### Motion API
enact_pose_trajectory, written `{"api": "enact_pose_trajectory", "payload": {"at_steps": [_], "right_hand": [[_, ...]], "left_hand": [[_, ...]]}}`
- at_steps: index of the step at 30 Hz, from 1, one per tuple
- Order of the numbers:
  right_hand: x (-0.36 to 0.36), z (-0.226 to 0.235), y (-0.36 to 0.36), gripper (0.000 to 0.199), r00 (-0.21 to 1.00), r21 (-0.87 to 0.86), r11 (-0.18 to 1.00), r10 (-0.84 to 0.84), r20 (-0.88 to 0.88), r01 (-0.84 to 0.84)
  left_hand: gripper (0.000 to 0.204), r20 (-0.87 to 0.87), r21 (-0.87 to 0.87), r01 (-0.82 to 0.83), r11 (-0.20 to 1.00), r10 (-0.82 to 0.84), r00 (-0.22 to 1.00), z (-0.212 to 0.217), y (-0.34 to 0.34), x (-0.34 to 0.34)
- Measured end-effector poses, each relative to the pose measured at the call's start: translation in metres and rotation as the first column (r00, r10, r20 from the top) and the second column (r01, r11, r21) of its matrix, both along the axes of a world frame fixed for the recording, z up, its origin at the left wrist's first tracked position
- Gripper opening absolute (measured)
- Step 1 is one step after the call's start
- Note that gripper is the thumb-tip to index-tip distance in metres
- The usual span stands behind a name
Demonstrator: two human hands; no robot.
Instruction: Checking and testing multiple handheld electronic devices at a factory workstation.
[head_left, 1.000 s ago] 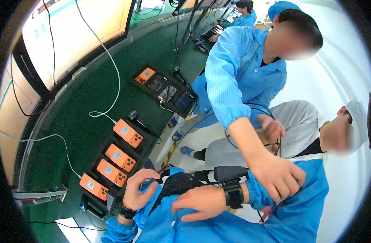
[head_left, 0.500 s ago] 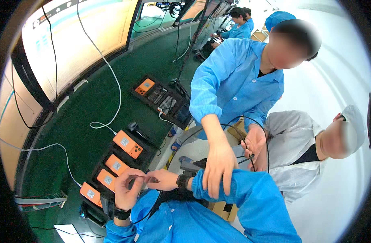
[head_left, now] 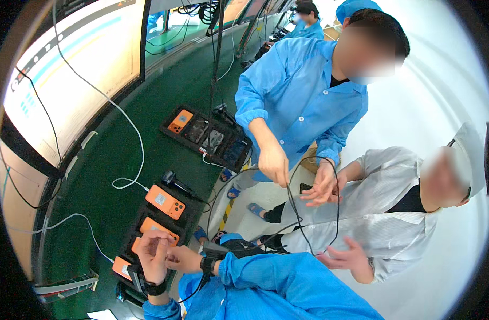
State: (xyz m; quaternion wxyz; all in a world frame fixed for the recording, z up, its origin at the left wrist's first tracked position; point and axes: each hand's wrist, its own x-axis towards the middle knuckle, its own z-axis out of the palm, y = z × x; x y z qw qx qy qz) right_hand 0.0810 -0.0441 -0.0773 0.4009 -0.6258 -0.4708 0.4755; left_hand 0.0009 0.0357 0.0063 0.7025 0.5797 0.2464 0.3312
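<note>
The left grip (head_left: 152,259) is curled, and its thumb and fingers are held near each other. The right grip (head_left: 186,260) is bent just beside it, at three o'clock. Whether something small is pinched in either cannot be told. Four orange phones (head_left: 165,202) are set in a black tray (head_left: 187,221) on the green table (head_left: 175,90): one at eight o'clock from the left grip, one partly hidden behind it, two near twelve. At two o'clock, a looped black cable (head_left: 338,213) is held by a co-worker (head_left: 303,101).
</note>
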Motion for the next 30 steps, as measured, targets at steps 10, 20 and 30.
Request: {"api": "enact_pose_trajectory", "payload": {"at_steps": [10, 20, 30], "right_hand": [[-0.024, -0.002, -0.006, 0.025, 0.992, 0.107, 0.994, -0.002, -0.128, 0.016], [-0.059, -0.003, -0.018, 0.022, 0.963, 0.098, 0.980, 0.146, 0.228, -0.172], [-0.068, -0.019, -0.024, 0.026, 0.946, -0.003, 0.974, 0.220, 0.236, -0.226]], "left_hand": [[0.004, -0.023, 0.019, 0.020, 1.000, -0.020, 1.000, -0.013, 0.002, -0.014], [0.005, 0.030, 0.050, 0.037, 0.998, -0.039, 0.999, -0.019, -0.003, -0.024], [0.007, 0.000, 0.007, 0.089, 0.996, -0.089, 0.996, -0.027, -0.008, -0.024]]}}
